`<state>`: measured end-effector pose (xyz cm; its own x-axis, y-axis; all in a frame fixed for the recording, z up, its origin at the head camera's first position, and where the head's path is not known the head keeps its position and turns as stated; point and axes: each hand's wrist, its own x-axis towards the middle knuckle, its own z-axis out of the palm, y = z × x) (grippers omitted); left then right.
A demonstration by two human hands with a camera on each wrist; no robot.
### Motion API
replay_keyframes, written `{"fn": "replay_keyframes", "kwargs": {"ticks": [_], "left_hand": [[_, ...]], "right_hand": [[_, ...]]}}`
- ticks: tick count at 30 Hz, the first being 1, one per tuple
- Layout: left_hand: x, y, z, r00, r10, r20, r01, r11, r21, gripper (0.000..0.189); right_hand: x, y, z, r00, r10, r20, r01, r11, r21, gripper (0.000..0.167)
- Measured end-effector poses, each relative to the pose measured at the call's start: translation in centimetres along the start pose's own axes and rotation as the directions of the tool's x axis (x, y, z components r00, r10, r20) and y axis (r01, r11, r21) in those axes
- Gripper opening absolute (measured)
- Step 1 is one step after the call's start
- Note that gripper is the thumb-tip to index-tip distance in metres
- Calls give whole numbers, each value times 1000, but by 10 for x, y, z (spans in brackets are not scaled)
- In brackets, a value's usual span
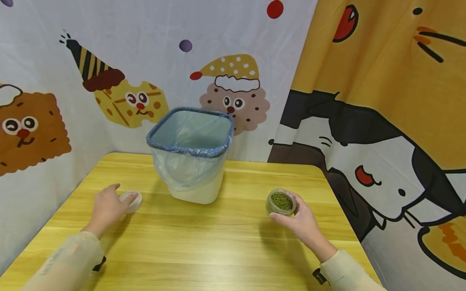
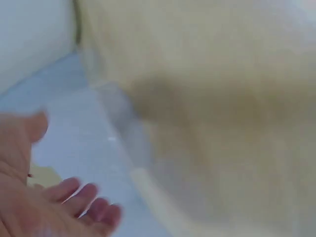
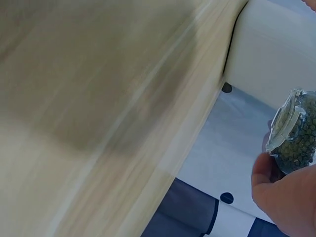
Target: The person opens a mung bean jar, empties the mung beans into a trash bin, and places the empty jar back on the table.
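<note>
My right hand (image 1: 303, 222) grips a small clear glass jar (image 1: 269, 203) at its side, with thumb and fingers round it. Green beans (image 1: 281, 201), small and round like mung beans, fill the jar, whose uncovered mouth faces me. In the right wrist view the jar (image 3: 302, 133) shows at the right edge, held above the table. Over the table's left part, my left hand (image 1: 109, 208) overlaps a round, whitish see-through lid (image 1: 136, 203). The left wrist view, blurred, shows that hand (image 2: 44, 197) with thumb and loosely bent fingers apart and nothing between them.
A white bin (image 1: 196, 194) lined with a clear bag, its rim (image 1: 214, 152) blue, stands at the back of the wooden table (image 1: 204, 246), between the hands. Behind hangs a cartoon-printed cloth (image 1: 153, 24), with a yellow one (image 1: 382, 72) at right.
</note>
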<state>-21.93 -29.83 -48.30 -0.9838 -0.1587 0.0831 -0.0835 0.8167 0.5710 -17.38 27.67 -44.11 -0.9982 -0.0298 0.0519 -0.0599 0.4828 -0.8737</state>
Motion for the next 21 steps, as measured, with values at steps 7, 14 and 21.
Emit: {"fn": "replay_keyframes", "kwargs": {"ticks": [7, 14, 21], "left_hand": [[-11, 67, -30, 756, 420, -501, -456, 888, 57, 55], [-9, 149, -50, 280, 787, -550, -750, 537, 386, 49], [4, 175, -52, 316, 862, -397, -748, 484, 455, 44]], "right_hand": [[5, -5, -10, 1000, -23, 16, 23, 1000, 4, 82], [22, -25, -21, 1000, -25, 14, 25, 1000, -15, 82], [36, -52, -31, 999, -34, 22, 35, 998, -47, 86]]}}
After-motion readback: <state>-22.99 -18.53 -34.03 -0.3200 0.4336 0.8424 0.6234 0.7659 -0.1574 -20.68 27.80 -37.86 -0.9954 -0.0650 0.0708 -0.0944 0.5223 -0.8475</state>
